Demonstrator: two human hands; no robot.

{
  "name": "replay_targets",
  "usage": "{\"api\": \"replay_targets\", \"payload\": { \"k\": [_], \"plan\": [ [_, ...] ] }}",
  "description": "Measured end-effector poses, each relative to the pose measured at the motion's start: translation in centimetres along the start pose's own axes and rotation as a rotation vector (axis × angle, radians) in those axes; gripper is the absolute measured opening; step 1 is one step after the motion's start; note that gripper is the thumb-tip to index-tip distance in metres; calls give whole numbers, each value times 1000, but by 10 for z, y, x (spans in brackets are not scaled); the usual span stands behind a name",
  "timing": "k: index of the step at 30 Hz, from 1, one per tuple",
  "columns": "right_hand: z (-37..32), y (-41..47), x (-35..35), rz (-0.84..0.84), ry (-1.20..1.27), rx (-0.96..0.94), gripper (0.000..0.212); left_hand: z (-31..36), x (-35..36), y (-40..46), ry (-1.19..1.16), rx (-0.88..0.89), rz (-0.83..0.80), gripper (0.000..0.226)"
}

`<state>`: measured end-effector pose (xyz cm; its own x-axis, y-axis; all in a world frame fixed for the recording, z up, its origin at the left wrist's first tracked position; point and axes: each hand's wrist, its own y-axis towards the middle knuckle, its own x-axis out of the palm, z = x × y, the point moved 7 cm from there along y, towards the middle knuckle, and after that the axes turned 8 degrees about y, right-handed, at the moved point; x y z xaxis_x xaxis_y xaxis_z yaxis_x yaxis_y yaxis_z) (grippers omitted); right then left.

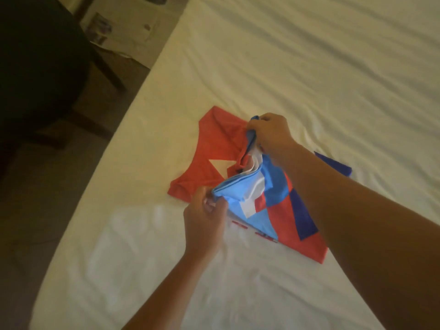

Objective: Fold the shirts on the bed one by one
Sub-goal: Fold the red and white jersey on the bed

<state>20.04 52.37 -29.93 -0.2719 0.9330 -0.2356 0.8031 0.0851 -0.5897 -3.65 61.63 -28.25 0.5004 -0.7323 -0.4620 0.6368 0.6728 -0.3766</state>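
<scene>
A sleeveless shirt in red, light blue, dark blue and white (219,148) lies near the middle of the bed (309,67), its red top with a white triangle spread flat. The lower part is bunched up and lifted. My left hand (204,222) pinches the light blue edge of that fold at its near corner. My right hand (269,132) grips the far end of the same fold, fingers curled into the cloth. A white shirt (147,248) lies flat on the sheet under my left hand, partly beneath the coloured shirt.
The bed's left edge runs diagonally from top centre to bottom left. Beyond it are a carpeted floor (47,198), dark wooden furniture (35,55) and papers on the floor (102,27). Wrinkled cream sheet fills the right and far side.
</scene>
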Motion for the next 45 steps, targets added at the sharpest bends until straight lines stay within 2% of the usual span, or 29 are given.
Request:
{"api": "replay_targets", "payload": {
  "k": [4,9,12,15,16,18,21,25,28,31,34,38,42,45],
  "plan": [
    [-5,3,33,14,17,38,33,-14,-23,20,-31,-54,50,12],
    [-10,5,64,10,70,73,17,-36,-52,34,28,-132,116,15],
    [-13,1,75,-64,120,82,14,-45,-59,39,60,-180,111,7],
    [-14,-9,68,-102,161,39,12,-46,-63,35,121,-236,133,3],
    [-14,-13,60,-83,149,-16,11,-45,-65,32,159,-241,159,8],
    [-13,-21,37,-15,43,-171,12,-30,-67,31,316,-131,225,21],
    [2,-36,2,99,-229,-372,11,12,-46,42,592,264,258,32],
    [33,-55,-41,178,-454,-633,23,56,17,76,877,668,140,30],
    [65,-60,-69,211,-714,-620,47,66,62,96,1079,910,-5,44],
    [97,-62,-94,200,-947,-471,67,51,77,117,1236,945,-90,67],
    [119,-59,-111,156,-1062,-395,75,33,70,124,1241,945,-63,73],
    [123,-53,-116,131,-1029,-378,71,32,66,126,1232,950,-67,73],
    [88,-45,-129,226,-864,-449,56,66,68,138,1202,958,-43,67],
    [67,-29,-136,167,-941,-410,59,84,72,150,1253,924,-148,74]
  ]
}}
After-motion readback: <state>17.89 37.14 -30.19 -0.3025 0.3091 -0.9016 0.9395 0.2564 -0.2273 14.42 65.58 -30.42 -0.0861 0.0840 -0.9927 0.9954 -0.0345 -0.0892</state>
